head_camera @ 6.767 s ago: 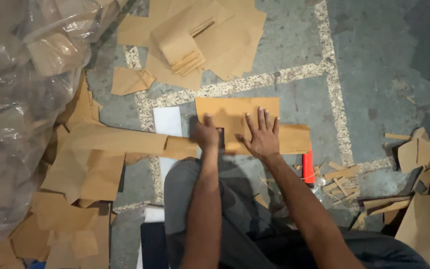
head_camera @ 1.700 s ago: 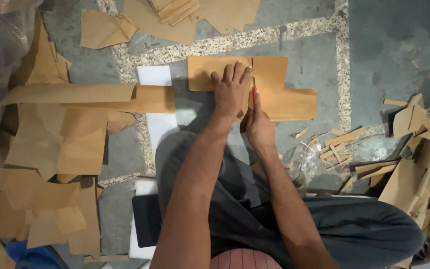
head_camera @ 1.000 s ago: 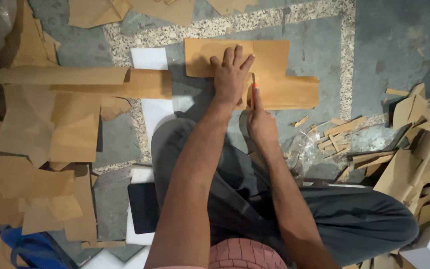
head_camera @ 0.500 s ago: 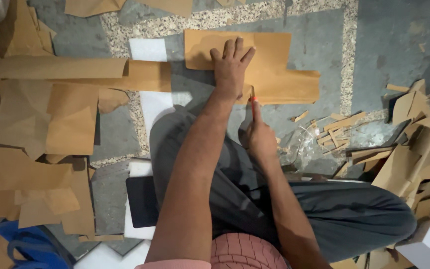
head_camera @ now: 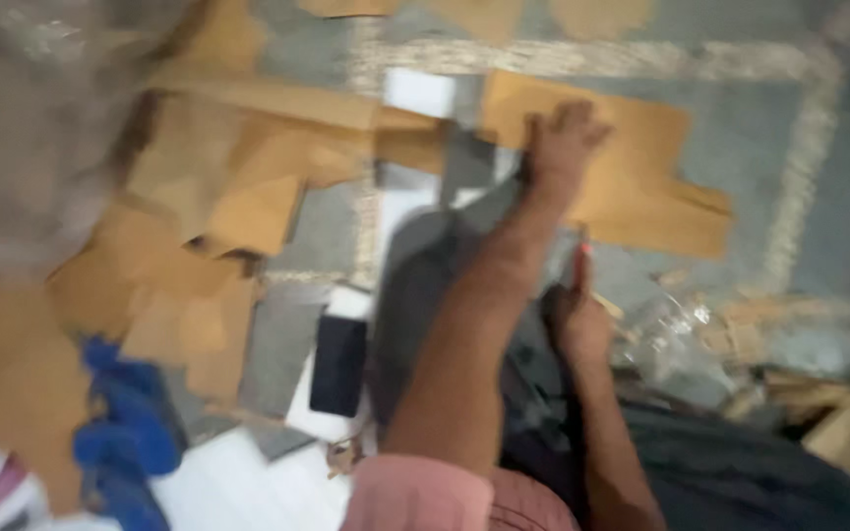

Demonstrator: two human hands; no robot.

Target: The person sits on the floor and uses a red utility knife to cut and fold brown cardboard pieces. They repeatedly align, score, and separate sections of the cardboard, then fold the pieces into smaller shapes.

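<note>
The view has swung right and blurred since half a second ago, and the brown cardboard sheet now sits toward the upper right of the picture instead of its centre. The sheet lies flat on the grey floor, its long axis running from ten o'clock to four o'clock. The left hand rests on the sheet's left end, palm down, fingers spread and gripping nothing. The right hand lies at six o'clock from the left one, just short of the sheet's near edge, curled around a thin red-tipped tool that points toward twelve o'clock. The left hand is the nearer to the sheet. More cardboard scraps lie at nine o'clock, a dark phone at seven o'clock.
</note>
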